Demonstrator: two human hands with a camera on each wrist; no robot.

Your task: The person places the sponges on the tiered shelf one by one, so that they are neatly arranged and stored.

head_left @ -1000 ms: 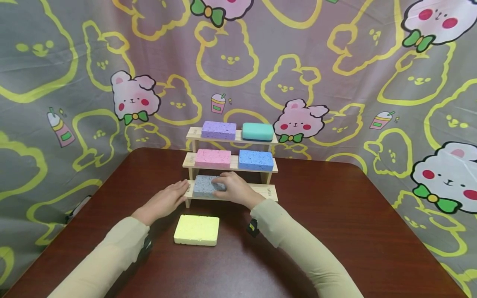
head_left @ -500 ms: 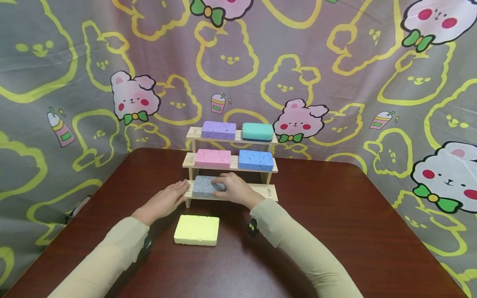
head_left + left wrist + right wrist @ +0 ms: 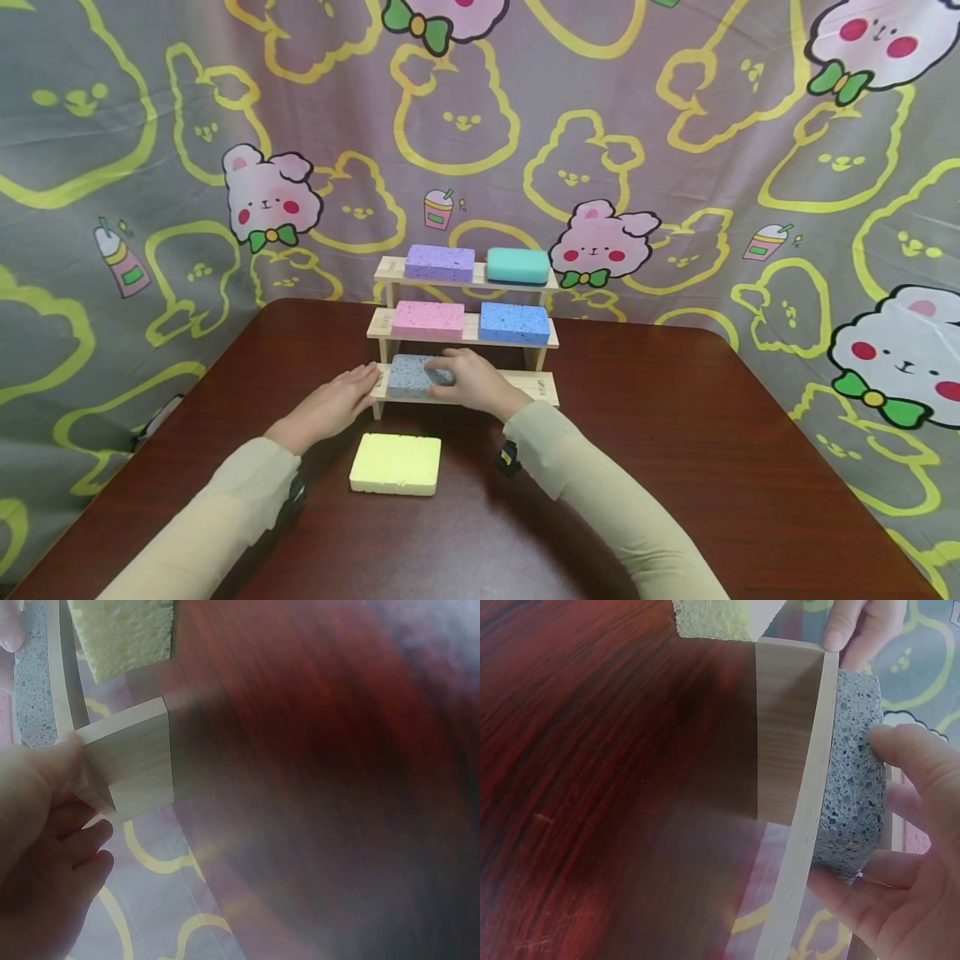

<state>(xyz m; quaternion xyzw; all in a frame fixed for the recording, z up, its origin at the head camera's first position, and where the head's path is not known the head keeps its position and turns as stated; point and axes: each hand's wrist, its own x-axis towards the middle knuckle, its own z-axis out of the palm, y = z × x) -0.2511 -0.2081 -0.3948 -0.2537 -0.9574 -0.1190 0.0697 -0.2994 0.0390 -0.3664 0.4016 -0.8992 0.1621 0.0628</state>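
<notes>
My right hand (image 3: 480, 383) grips a grey speckled sponge (image 3: 851, 757) on the left half of the lowest step of a wooden three-tier display stand (image 3: 517, 385). In the right wrist view, its thumb and fingers are spread round the sponge's end and top, and the sponge sits flat on the board. My left hand (image 3: 330, 406) holds the left end of that same step. The left wrist view shows its thumb on the board's edge and its other fingers bent by the end. A yellow sponge (image 3: 396, 464) lies on the table in front of the stand.
On the middle step sit a pink sponge (image 3: 428, 319) and a blue sponge (image 3: 515, 322). The top step carries a purple sponge (image 3: 440, 262) and a teal sponge (image 3: 518, 266). The dark red-brown table (image 3: 675, 467) backs onto a patterned curtain (image 3: 465, 92).
The grey sponge has shifted very slightly to the left under my right hand. My left hand stays on the stand's end, and the other sponges have not moved.
</notes>
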